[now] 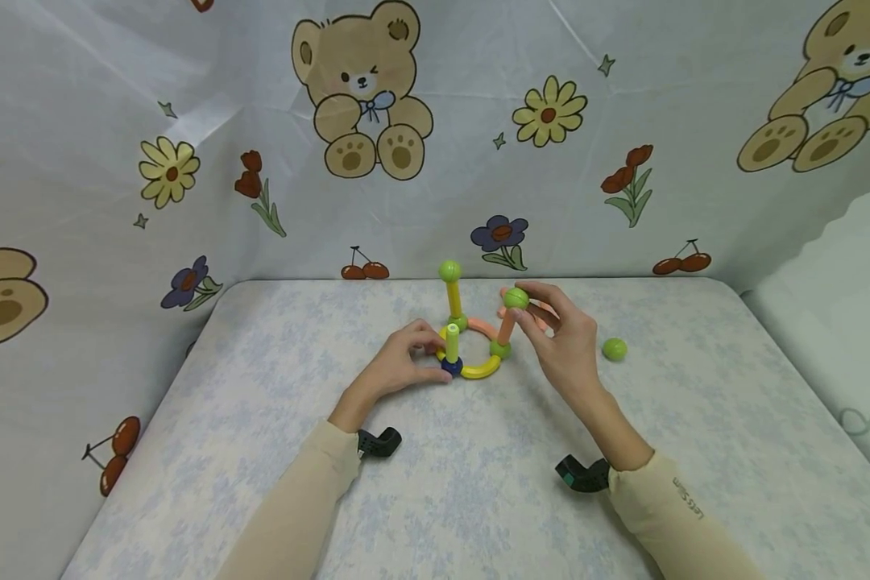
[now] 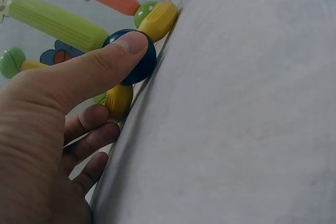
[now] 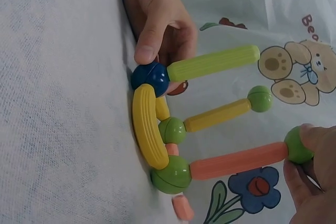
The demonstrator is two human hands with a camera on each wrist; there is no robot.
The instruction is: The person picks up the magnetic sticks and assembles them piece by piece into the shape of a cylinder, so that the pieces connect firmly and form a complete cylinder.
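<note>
A ring of curved yellow and orange sticks joined by balls lies on the table. My left hand (image 1: pixel 409 358) grips its near left corner, thumb on the dark blue ball (image 2: pixel 139 69) and fingers by a yellow curved stick (image 2: pixel 119 100). From that blue ball a lime-green rod (image 3: pixel 215 62) stands upright, its top bare. Behind it rises a yellow rod (image 3: pixel 218 116) topped by a green ball (image 1: pixel 449 271). At the ring's right, my right hand (image 1: pixel 569 342) pinches another green ball (image 3: pixel 297 145) at the top of an upright orange rod (image 3: pixel 239 161).
A loose green ball (image 1: pixel 614 349) lies right of my right hand. Orange pieces (image 3: pixel 182 207) lie behind that hand, partly hidden by it. A printed cloth (image 1: pixel 420 217) hangs along the table's far edge.
</note>
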